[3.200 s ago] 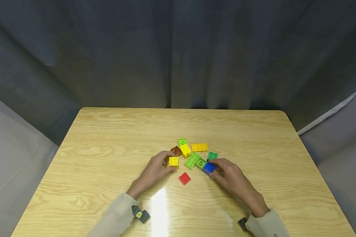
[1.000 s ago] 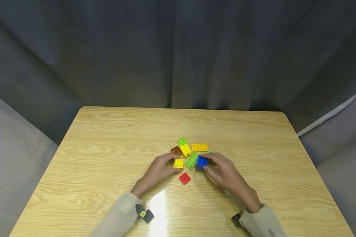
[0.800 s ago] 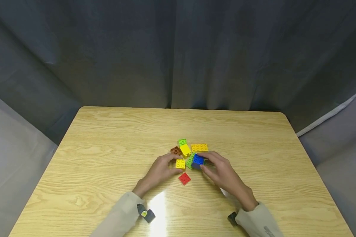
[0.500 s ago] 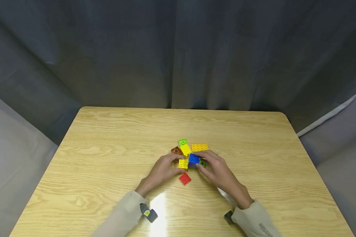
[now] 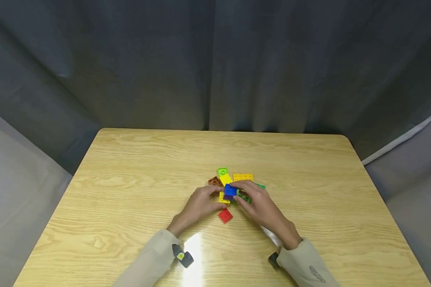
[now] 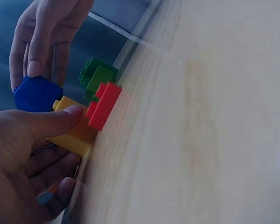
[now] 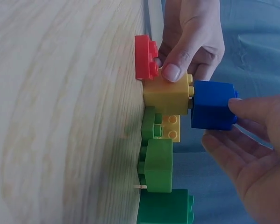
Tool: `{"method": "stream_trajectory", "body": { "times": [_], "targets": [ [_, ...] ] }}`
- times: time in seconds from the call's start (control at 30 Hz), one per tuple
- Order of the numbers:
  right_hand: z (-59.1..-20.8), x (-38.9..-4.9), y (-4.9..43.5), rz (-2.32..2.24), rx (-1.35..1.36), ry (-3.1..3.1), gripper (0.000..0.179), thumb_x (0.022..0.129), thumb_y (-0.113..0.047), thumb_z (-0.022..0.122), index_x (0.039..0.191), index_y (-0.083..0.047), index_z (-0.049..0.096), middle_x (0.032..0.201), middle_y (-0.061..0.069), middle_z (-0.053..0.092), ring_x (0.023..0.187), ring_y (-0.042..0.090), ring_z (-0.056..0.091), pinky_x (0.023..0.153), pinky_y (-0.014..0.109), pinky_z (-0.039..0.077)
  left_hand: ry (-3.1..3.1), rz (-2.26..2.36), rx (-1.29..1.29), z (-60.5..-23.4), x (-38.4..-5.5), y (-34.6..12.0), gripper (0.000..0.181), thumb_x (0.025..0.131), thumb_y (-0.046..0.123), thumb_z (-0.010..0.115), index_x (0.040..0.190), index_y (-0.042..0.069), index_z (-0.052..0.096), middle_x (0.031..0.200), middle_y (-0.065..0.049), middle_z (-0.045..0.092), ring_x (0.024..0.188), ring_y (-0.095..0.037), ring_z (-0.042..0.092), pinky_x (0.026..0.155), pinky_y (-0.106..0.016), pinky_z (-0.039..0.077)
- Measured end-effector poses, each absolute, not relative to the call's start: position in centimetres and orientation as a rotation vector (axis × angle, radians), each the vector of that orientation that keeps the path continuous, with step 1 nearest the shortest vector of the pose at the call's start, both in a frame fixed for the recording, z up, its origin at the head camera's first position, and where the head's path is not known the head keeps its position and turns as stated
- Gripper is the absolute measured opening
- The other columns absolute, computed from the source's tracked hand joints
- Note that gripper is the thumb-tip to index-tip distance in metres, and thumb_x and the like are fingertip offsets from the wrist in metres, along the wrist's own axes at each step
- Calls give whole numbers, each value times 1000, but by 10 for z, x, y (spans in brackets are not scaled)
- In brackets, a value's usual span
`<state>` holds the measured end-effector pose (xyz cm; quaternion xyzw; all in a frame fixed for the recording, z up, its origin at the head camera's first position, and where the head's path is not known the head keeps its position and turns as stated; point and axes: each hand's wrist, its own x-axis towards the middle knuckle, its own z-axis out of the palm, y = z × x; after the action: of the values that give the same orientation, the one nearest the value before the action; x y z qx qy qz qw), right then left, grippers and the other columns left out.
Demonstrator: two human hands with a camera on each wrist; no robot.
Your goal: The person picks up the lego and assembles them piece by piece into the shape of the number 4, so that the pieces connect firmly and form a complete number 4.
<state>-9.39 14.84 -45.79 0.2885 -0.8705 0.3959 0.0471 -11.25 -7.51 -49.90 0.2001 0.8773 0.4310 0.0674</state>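
Near the middle of the pale wood-grain table (image 5: 136,167), I had both hands at work among a small cluster of plastic bricks. With my left hand (image 5: 199,203) I gripped a square yellow studded plastic block (image 7: 166,97), thumb on the near side and fingers on the far side, its studs facing up and its base at or close to the tabletop. With my right hand (image 5: 261,203) I pinched a square deep-blue studded plastic block (image 7: 213,106) between thumb and fingers, holding it directly over the yellow one, so near its studs that I could not tell whether the two touched.

Just beside my left thumb, toward my body, lay a flat square red plastic plate (image 5: 225,215), studs up. Past my left fingertips sat a brown plastic piece (image 5: 214,181), next to a bright yellow plastic block (image 5: 225,179) with a smooth side upward. Beyond that was a lime-green plastic block (image 5: 222,171), and to its right an oblong amber plastic brick (image 5: 243,176). Close by my right hand, partly hidden from above, rested a light-green plastic block (image 7: 159,165), studs down, and a dark-green plastic block (image 7: 164,207), studs up.
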Motion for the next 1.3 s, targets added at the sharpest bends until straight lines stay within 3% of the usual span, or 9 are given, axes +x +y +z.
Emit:
{"method": "stream_trajectory", "body": {
  "times": [0.43, 0.73, 1.3],
  "targets": [
    [-454, -96, 143, 1168, 929, -2671, 35, 96, -7, 75, 131, -5, 68, 128, 7, 68, 117, 24, 65, 94, 40, 58, 2669, 1314, 667, -501, -113, -76, 49, 85, 19, 88, 128, 2, 71, 125, -13, 72, 115, -28, 67, 100, -45, 53],
    [-451, -96, 141, 1098, 946, -2694, 36, 95, -7, 77, 130, -6, 69, 127, 8, 69, 118, 25, 66, 95, 40, 58, 2675, 1313, 672, -503, -114, -76, 46, 84, 19, 89, 124, 4, 72, 115, -8, 74, 103, -22, 66, 91, -41, 54],
    [-446, -97, 137, 1078, 922, -2760, 36, 94, -8, 79, 128, -5, 71, 129, 9, 70, 122, 28, 65, 100, 43, 55, 2640, 1336, 654, -502, -113, -75, 44, 86, 20, 87, 126, 7, 73, 119, -6, 74, 109, -20, 67, 96, -39, 54]
  ]
}}
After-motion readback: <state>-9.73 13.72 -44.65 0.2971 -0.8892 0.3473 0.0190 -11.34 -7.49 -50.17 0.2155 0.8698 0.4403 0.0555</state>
